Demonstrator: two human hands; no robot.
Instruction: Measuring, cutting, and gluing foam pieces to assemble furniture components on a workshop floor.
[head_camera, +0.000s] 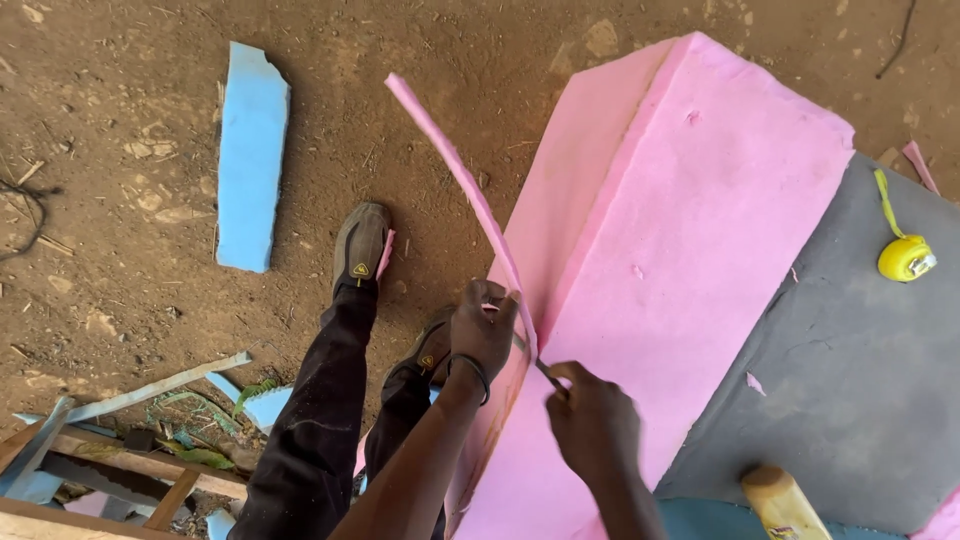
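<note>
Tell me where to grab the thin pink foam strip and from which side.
Grip the pink strip low, near where it joins the pink foam slab, likely from the ground side, as the left hand does. It is thin and floppy, arching free over the dirt; the right hand works a blade on the slab side.

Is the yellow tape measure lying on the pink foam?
No, the yellow tape measure lies on the grey sheet, beside the pink foam.

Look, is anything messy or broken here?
Yes. A thin pink strip peels off the pink foam block, pinched by the left hand. A blue foam piece lies on the dirt.
</note>
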